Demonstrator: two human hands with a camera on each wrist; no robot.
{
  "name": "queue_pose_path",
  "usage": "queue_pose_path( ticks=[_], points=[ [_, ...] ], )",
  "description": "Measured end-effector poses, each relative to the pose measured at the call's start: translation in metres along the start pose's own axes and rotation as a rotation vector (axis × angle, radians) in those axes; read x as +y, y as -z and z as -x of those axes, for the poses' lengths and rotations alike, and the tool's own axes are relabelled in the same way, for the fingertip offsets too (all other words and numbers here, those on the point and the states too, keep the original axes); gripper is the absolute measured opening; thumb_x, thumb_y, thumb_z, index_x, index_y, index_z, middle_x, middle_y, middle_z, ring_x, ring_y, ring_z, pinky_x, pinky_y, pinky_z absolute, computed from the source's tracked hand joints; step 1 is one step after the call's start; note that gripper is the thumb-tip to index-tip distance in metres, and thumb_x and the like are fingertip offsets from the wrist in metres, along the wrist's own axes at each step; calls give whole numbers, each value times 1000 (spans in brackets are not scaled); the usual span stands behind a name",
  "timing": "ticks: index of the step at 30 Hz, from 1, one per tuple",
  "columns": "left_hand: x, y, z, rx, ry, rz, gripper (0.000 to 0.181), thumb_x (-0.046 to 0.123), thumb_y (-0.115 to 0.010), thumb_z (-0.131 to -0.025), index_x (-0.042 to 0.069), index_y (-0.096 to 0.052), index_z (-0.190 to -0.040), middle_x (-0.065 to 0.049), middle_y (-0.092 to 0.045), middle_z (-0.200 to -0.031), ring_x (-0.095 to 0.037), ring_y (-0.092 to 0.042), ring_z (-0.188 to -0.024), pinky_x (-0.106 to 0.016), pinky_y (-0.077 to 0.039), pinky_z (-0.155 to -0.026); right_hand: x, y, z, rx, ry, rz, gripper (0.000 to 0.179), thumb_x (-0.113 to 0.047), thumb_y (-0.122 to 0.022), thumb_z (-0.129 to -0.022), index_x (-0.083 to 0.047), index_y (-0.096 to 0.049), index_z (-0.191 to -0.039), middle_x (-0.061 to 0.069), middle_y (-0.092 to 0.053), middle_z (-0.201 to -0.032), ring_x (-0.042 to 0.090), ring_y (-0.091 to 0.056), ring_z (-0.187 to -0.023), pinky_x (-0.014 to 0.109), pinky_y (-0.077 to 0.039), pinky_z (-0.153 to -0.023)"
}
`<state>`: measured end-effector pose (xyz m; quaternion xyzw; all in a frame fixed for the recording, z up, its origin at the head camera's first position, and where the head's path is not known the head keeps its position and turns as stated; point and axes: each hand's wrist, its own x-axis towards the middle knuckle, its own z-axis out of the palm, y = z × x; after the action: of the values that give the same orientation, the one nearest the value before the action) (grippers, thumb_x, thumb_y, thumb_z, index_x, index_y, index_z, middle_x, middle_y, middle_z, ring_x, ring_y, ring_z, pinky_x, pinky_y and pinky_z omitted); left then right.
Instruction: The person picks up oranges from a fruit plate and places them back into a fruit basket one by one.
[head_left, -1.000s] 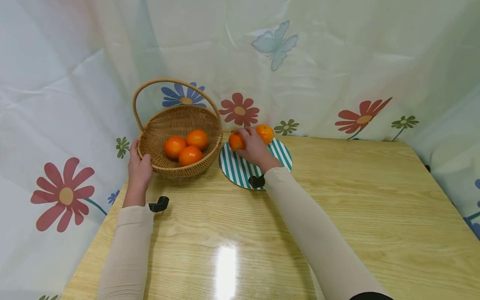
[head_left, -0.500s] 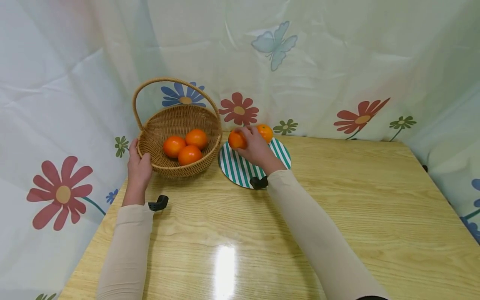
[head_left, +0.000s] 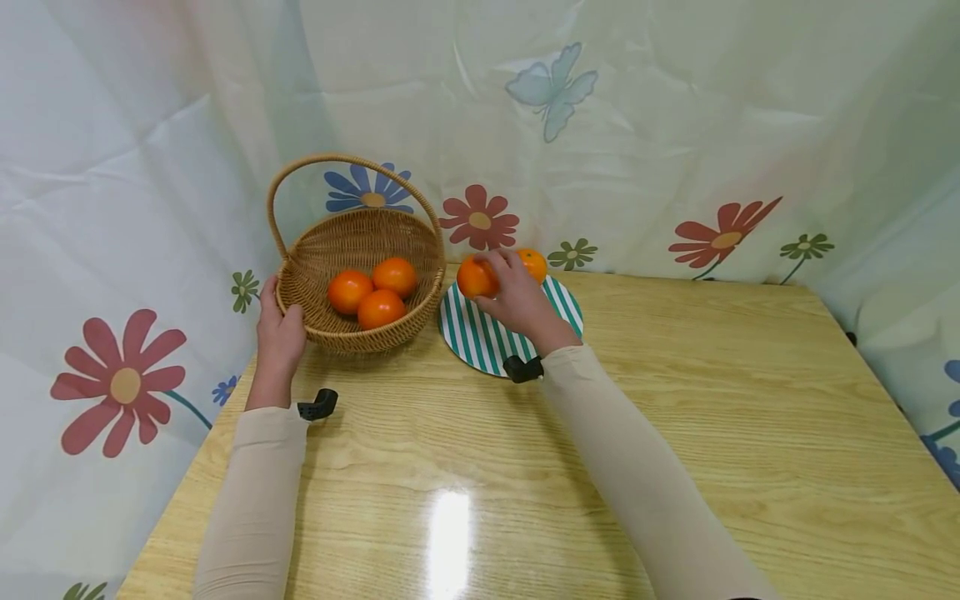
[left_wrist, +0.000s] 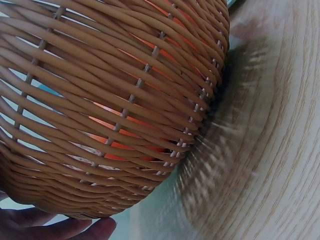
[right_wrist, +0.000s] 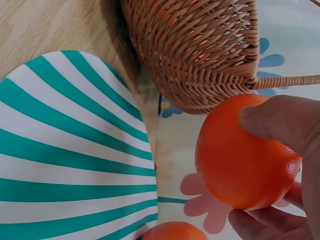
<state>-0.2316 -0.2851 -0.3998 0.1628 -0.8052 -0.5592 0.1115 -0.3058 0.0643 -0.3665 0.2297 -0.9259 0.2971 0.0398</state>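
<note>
My left hand (head_left: pixel 281 335) grips the left rim of a wicker basket (head_left: pixel 375 340) with a tall arched handle; its fingertips show under the weave in the left wrist view. Inside the basket lie three oranges (head_left: pixel 381 309). My right hand (head_left: pixel 519 298) holds another orange (right_wrist: pixel 245 155) between thumb and fingers, above the far part of a round mat (head_left: pixel 480 342) with green and white stripes. In the right wrist view this orange appears apart from the mat. A further orange (head_left: pixel 534 265) sits at the mat's far edge, partly hidden behind my right hand.
The basket stands at the back left of the wooden table (head_left: pixel 712 400), close to the mat's left side. A curtain (head_left: pixel 637 150) printed with flowers and a butterfly hangs right behind the table's far edge.
My right hand has raised the orange slightly, and more of that orange shows now. The left hand and the basket have stayed in place.
</note>
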Motion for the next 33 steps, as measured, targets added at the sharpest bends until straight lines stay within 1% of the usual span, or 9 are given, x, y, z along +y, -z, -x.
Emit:
queue_pose_path(
  ticks=[7, 10, 16, 21, 26, 30, 33],
  points=[
    [2, 1, 1, -5, -1, -10, 65, 23, -27, -97, 31, -2, -157, -10, -16, -162, -34, -32, -142, -52, -35, -111, -3, 7, 5, 21, 23, -31, 59, -24, -73, -85, -21, -45, -136, 14, -33, -148, 37, -52, -120, 51, -48, -99],
    [3, 0, 1, 1, -4, -11, 65, 23, -28, -97, 31, -3, -157, -11, -16, -162, -34, -33, -142, -52, -35, -111, -5, 10, 8, 29, 37, -36, 58, -25, -73, -85, -21, -45, -136, 13, -34, -146, 36, -52, -120, 50, -49, -99],
    [2, 0, 2, 7, 10, 9, 65, 23, -29, -96, 33, -4, -156, -10, -17, -162, -34, -34, -141, -51, -35, -111, -12, 14, 13, 50, 73, -36, 60, -26, -74, -85, -21, -45, -137, 11, -37, -143, 33, -52, -118, 48, -50, -97],
    [0, 2, 5, 9, 6, -3, 65, 23, -28, -96, 32, -4, -156, -8, -14, -163, -33, -30, -143, -50, -32, -114, -23, 19, 17, 68, 120, -47, 59, -27, -74, -84, -20, -46, -137, 11, -38, -143, 30, -51, -118, 45, -50, -97],
    [0, 0, 8, -3, 13, -10, 66, 22, -28, -97, 30, -3, -157, -8, -12, -163, -34, -29, -144, -52, -32, -113, -32, 23, 25, 74, 151, -40, 59, -27, -75, -84, -19, -47, -136, 10, -40, -141, 29, -52, -118, 44, -50, -98],
    [2, -1, 7, -4, 1, -17, 66, 23, -28, -97, 32, -3, -156, -8, -13, -163, -34, -29, -143, -51, -31, -114, -38, 28, 27, 82, 167, -26, 60, -30, -75, -84, -20, -48, -137, 9, -41, -141, 28, -51, -120, 44, -50, -97],
    [5, -1, 8, 2, -2, -20, 66, 22, -28, -96, 32, -3, -156, -8, -14, -163, -33, -30, -143, -51, -31, -114, -44, 32, 27, 69, 174, -18, 60, -34, -74, -84, -21, -48, -137, 8, -41, -142, 28, -52, -119, 43, -50, -97]
  ],
)
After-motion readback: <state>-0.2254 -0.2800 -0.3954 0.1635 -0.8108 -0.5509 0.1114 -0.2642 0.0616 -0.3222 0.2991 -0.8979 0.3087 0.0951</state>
